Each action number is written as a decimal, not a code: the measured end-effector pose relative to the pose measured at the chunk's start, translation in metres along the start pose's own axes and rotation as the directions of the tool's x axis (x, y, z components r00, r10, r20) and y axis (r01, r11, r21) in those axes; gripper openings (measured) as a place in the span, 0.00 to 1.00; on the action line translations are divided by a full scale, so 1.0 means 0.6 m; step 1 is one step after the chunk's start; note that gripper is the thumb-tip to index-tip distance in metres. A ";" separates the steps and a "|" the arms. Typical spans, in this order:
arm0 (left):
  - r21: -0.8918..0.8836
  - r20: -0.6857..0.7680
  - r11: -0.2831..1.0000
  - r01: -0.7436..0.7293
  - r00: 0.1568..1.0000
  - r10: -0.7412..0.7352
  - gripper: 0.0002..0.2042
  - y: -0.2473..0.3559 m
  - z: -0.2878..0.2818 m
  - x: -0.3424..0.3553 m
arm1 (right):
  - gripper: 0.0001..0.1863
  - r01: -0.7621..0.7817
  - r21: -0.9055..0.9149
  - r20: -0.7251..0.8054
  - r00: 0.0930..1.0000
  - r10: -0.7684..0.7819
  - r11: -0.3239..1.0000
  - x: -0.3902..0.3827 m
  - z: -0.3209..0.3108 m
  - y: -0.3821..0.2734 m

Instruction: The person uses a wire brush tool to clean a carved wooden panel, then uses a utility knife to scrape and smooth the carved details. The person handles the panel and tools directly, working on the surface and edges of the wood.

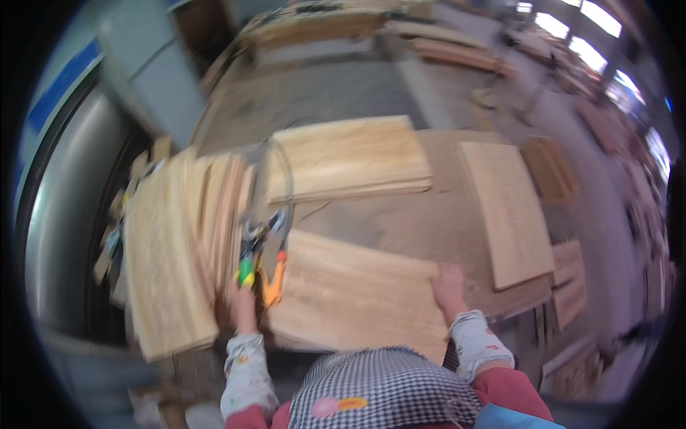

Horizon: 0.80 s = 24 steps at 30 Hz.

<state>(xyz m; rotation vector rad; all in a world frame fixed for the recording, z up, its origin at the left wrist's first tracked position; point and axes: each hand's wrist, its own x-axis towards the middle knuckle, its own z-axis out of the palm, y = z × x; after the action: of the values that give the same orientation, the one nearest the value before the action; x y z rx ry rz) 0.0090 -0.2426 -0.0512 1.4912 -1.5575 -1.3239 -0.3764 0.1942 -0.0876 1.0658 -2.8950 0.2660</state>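
Pale board [357, 297] lies at lower centre on the worktop [421, 222], near edge partly hidden by the checked apron [386, 390]. Right hand [449, 287] touches its right end; left hand [244, 307], lower left of centre, meets the green-yellow handle [245, 274]. Both blurred; can't tell whether fingers pinch or just rest.

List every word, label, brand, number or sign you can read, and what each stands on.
None can be read.
Board at the right hand: no legible text.
Blue strip, upper left: too blurred to tell.
Apron, pink-and-yellow patch: too blurred to tell.
Sleeve prints: likewise.
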 end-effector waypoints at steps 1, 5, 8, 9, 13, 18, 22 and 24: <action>0.017 -0.013 0.999 -0.047 0.999 0.047 0.21 -0.032 -0.003 0.028 | 0.29 -0.003 0.060 -0.041 0.999 0.005 0.998 -0.010 -0.001 -0.006; 0.228 0.007 0.956 -0.186 0.982 0.190 0.23 -0.119 -0.009 0.079 | 0.28 -0.070 0.075 -0.074 0.994 0.076 0.995 -0.080 0.001 0.003; 0.729 0.038 0.570 -0.379 0.853 0.520 0.22 -0.067 -0.016 -0.024 | 0.28 -0.132 0.025 -0.150 0.980 0.134 0.991 -0.149 0.001 0.032; 0.759 0.070 0.485 -0.434 0.795 0.603 0.21 -0.065 -0.013 -0.051 | 0.30 -0.163 0.017 -0.187 0.969 0.163 0.987 -0.178 0.005 0.035; 0.415 0.412 0.715 -0.562 0.817 0.403 0.21 -0.031 0.046 -0.181 | 0.36 -0.633 0.201 -0.282 0.694 0.663 0.748 -0.301 0.014 -0.022; 0.323 0.843 0.945 -0.049 0.468 -0.264 0.23 -0.023 0.142 -0.268 | 0.37 -0.614 0.677 0.676 0.300 0.674 -0.406 -0.470 0.136 0.024; 0.334 0.866 0.862 0.380 0.237 -0.440 0.25 -0.057 0.120 -0.238 | 0.25 -0.549 0.804 0.516 0.452 0.727 -0.228 -0.359 -0.023 -0.032; 0.314 0.882 0.780 0.541 0.136 -0.450 0.26 -0.077 0.116 -0.235 | 0.22 -0.598 0.801 0.386 0.559 0.734 0.034 -0.316 -0.104 -0.009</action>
<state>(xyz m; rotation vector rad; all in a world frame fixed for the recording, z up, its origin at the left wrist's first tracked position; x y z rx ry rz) -0.0113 -0.0838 -0.0870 1.2068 -1.5352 -3.0782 -0.2297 0.3225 -0.0448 -0.6303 -2.7075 1.9955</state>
